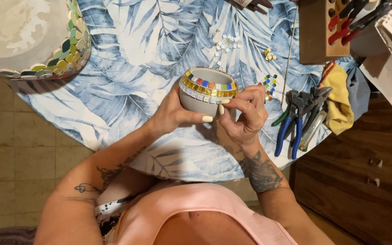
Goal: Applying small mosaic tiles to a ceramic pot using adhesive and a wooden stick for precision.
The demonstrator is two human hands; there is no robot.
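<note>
My left hand [174, 113] cups a small grey pot [205, 91] from below and from the left, with the thumb across its side. Coloured and gold mosaic tiles run round the pot's rim. My right hand [245, 113] is at the pot's right side, its fingertips pressed against the tile band near the rim. Whether a tile sits between those fingers is too small to tell. Both hands hover over a round table [128, 59] covered in a blue leaf-patterned cloth.
Loose white tiles [225, 45], yellow tiles [269, 55] and mixed coloured tiles [268, 84] lie beyond the pot. Blue-handled nippers [293, 120] and other pliers lie right, beside a yellow cloth [339, 102]. A wooden tool block [316, 31] stands far right. A large mosaic-edged dish [37, 41] sits top left.
</note>
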